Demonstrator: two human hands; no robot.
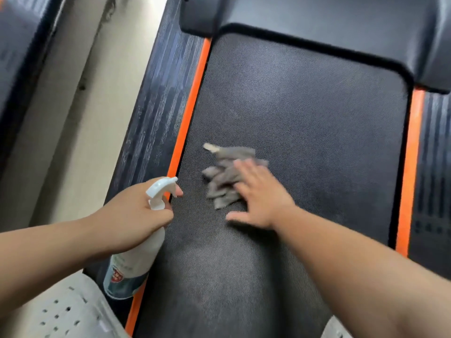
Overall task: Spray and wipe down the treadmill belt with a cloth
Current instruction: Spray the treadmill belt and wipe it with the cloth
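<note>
Two bare hands work over a treadmill belt (305, 118), seen from our head-worn camera looking down. The left hand (131, 213) grips a white spray bottle (136, 262) by the neck, its fingers (168, 211) curled round the neck below the trigger head and the forefinger stretched forward beside the nozzle. The bottle hangs tilted over the left orange strip (192, 106), its nozzle turned toward the middle of the belt and its labelled base low near the bottom left.

The right hand (261, 198) lies flat on the belt, fingers straight and spread apart, pressing down on a crumpled grey cloth (224, 176). We see the cloth bunched in folds under the fingertips, a paler corner sticking out at its far left end. It sits on the dark textured belt about midway along, closer to the left orange strip than to the right orange strip (410, 167). The thumb rests on the belt itself, clear of the cloth. The hand's edges are blurred.

Beyond the cloth, the black motor cover (317, 18) spans the head of the belt. A ribbed dark side rail (156, 106) runs outside the left strip, with pale floor (80, 118) beyond. A pale perforated shoe (73, 311) shows at the bottom left.
</note>
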